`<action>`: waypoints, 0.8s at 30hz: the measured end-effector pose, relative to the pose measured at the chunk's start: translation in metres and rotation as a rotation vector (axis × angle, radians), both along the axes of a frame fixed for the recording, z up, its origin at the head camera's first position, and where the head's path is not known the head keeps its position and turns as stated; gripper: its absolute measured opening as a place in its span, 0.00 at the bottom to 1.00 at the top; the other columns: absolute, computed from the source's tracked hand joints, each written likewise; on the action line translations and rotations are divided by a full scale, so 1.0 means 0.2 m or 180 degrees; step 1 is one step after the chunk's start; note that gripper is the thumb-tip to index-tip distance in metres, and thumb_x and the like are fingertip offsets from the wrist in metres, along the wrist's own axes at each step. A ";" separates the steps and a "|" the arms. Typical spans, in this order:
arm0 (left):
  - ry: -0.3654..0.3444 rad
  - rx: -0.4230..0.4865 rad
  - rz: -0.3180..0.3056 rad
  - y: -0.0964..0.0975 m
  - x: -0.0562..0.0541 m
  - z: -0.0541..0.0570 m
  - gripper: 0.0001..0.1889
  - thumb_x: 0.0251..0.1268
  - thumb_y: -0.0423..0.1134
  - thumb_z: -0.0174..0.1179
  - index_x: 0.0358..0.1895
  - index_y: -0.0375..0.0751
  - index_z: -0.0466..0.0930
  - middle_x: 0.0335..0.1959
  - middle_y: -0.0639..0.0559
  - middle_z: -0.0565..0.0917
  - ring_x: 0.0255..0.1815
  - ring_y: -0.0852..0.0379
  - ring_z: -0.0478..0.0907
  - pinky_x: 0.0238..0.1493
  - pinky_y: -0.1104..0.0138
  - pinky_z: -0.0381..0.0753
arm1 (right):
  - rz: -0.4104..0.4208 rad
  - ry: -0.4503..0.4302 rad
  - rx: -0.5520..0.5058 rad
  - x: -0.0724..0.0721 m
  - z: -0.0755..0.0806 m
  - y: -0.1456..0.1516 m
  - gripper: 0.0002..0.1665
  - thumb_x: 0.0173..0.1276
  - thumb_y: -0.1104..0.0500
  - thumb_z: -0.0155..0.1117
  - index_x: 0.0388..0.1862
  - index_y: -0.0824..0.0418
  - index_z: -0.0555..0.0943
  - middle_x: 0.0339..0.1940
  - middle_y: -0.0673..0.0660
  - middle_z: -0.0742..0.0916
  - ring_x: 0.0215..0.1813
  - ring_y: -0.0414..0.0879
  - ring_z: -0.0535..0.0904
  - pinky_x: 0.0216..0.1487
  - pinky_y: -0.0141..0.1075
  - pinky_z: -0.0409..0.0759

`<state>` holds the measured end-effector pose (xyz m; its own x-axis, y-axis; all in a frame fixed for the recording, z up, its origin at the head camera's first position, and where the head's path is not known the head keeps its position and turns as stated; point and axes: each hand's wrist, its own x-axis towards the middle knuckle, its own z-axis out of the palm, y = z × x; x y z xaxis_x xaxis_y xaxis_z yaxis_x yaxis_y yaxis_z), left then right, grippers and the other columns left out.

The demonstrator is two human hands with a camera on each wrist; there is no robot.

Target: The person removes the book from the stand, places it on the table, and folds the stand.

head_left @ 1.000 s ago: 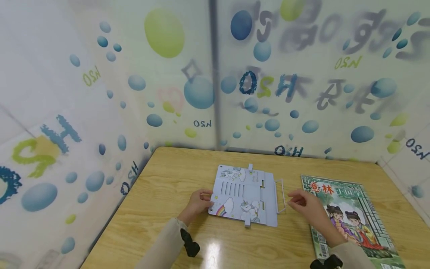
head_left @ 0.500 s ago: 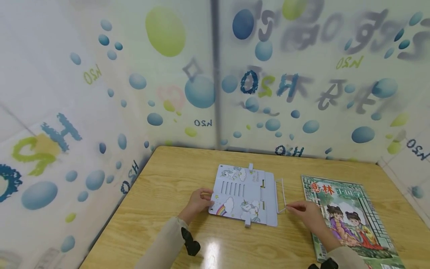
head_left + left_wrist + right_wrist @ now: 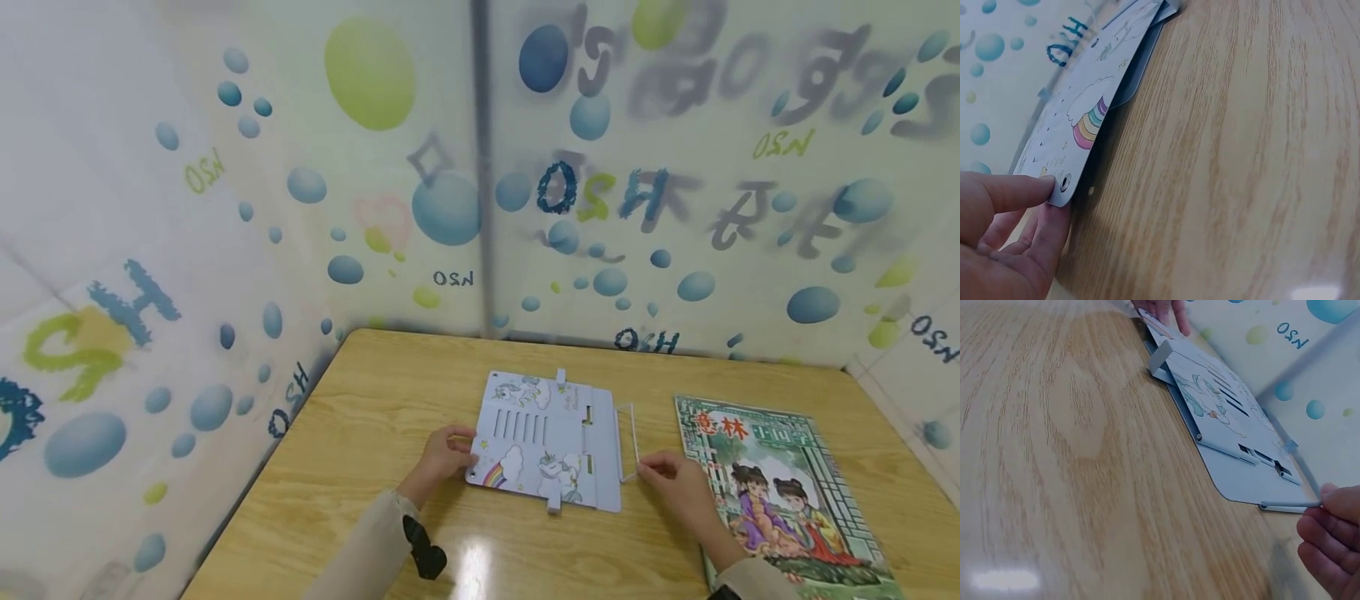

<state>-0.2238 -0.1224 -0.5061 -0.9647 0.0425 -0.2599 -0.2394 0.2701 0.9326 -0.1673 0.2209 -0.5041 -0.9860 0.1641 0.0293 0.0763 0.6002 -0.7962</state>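
Here, a wooden table (image 3: 360,467) is bearing a magazine (image 3: 780,492) at the right and a unicorn-printed folding book stand (image 3: 543,437) lying flat at its middle. The left hand (image 3: 444,454) is pinching the stand's left corner, while the right hand (image 3: 671,483) is pinching its white wire bracket (image 3: 630,437).

Lighting is bright, even and diffuse. White glare patches sit on the light wood-grain bench (image 3: 525,533) at lower centre of the head view and lower left of the right wrist view. Bubble-printed wall panels (image 3: 675,167) appear blurred and bowed toward the frame edges.
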 end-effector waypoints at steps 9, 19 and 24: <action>-0.0087 -0.0014 0.0036 0.01 0.00 0.01 0.20 0.48 0.19 0.63 0.47 0.28 0.73 0.31 0.41 0.77 0.28 0.54 0.75 0.27 0.66 0.78 | 0.0000 0.0108 0.0036 -0.04 -0.02 -0.01 0.08 0.59 0.63 0.65 0.33 0.69 0.82 0.28 0.55 0.83 0.30 0.44 0.75 0.31 0.31 0.73; -0.0027 -0.0073 0.0084 0.02 -0.01 0.01 0.19 0.47 0.18 0.63 0.46 0.28 0.74 0.29 0.43 0.77 0.26 0.55 0.75 0.25 0.67 0.77 | 0.0241 0.0237 0.0087 -0.05 0.00 -0.04 0.05 0.58 0.65 0.66 0.31 0.67 0.82 0.25 0.53 0.83 0.28 0.41 0.76 0.31 0.32 0.74; -0.0027 -0.0001 0.0110 0.02 -0.01 0.00 0.19 0.47 0.18 0.63 0.46 0.28 0.74 0.28 0.44 0.77 0.25 0.56 0.74 0.24 0.68 0.77 | 0.0253 0.0200 0.0081 -0.05 0.01 -0.05 0.04 0.57 0.65 0.66 0.30 0.67 0.82 0.24 0.53 0.83 0.27 0.41 0.75 0.30 0.31 0.74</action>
<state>-0.2253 -0.1193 -0.5058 -0.9633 0.0090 -0.2682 -0.2565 0.2620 0.9303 -0.1782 0.2099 -0.5022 -0.9920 0.0838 0.0946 -0.0220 0.6225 -0.7823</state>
